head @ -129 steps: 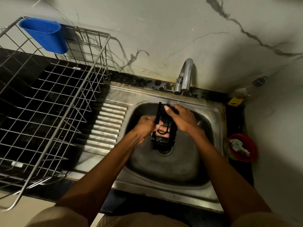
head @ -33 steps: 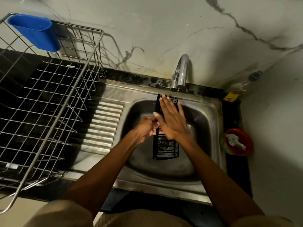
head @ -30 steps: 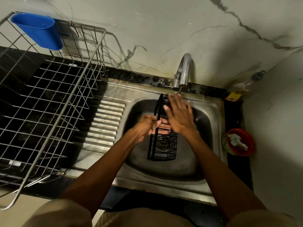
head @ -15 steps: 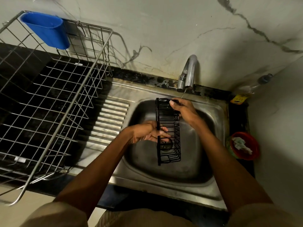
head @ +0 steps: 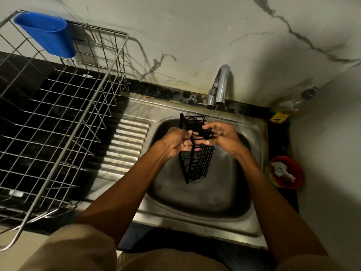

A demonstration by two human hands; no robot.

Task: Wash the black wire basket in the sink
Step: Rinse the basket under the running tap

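The black wire basket [head: 196,163] hangs lengthwise over the steel sink [head: 197,200], its far end just under the tap [head: 219,88]. A thin stream of water runs from the spout onto that end. My left hand [head: 176,141] grips the basket's left side about halfway along. My right hand [head: 220,134] holds the upper right side, fingers curled round the wires. The lower end of the basket hangs free above the drain.
A large steel dish rack [head: 58,124] with a blue plastic cup [head: 46,34] stands on the black counter at left. The ribbed drainboard [head: 127,141] lies between rack and sink. At right are a red bowl [head: 286,174] with a white cloth and a bottle [head: 293,103] in the corner.
The basket has turned in my hands, showing its mesh side. My right hand slid down from the far end to the upper right side. My left hand keeps its hold.
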